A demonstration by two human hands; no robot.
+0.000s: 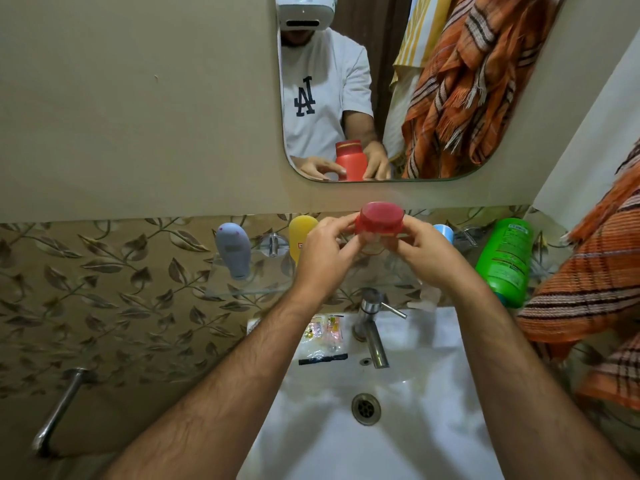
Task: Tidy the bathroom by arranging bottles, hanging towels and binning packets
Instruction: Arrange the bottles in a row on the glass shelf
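A red bottle [380, 220] with a round cap stands at the middle of the glass shelf [242, 291]. My left hand [327, 252] grips its left side and my right hand [420, 252] grips its right side. On the shelf to the left stand a grey-blue bottle [232, 249] and a yellow bottle [300, 233]. To the right are a light blue bottle [444, 232], mostly hidden by my right hand, and a large green bottle [505, 259]. A clear packet [323, 337] with a black strip lies on the sink's back left ledge. An orange striped towel [588, 282] hangs at the right.
A white sink [415, 393] with a chrome tap [372, 327] and drain [366, 408] lies below the shelf. A mirror [398, 81] above reflects a person, both hands on the red bottle, and hanging towels. A metal pipe [57, 410] juts from the leaf-patterned tiles at left.
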